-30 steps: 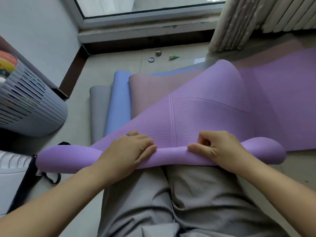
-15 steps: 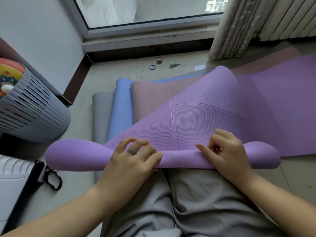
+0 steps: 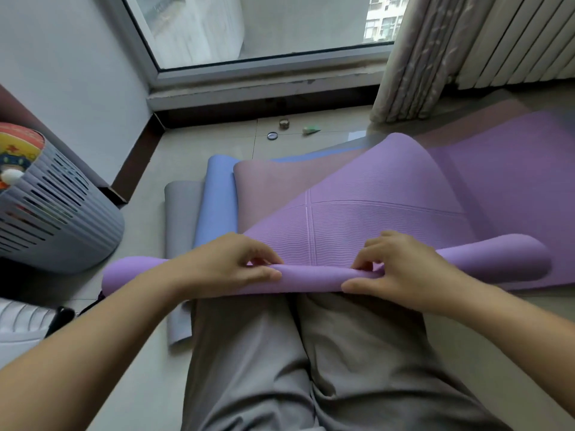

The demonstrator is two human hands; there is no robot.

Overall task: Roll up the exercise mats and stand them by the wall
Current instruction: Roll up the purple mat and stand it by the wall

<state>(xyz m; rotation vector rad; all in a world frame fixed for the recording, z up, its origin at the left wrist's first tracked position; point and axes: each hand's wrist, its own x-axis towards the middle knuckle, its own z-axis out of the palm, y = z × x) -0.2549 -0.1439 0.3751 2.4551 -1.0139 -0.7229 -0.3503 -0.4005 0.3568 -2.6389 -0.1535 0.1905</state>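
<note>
Tiled floor below window: purple mat lay over pink mat, blue mat, grey mat. Left hand, right hand each pinched its rolled near edge, grip narrow.

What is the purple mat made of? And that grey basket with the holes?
The purple mat looks like soft foam or rubber, matte: it has fine ribs on top and curls in a thick, rounded fold where the left hand and right hand pinch it. The grey basket looks like hard moulded plastic, with even slots and a dull sheen.
</note>
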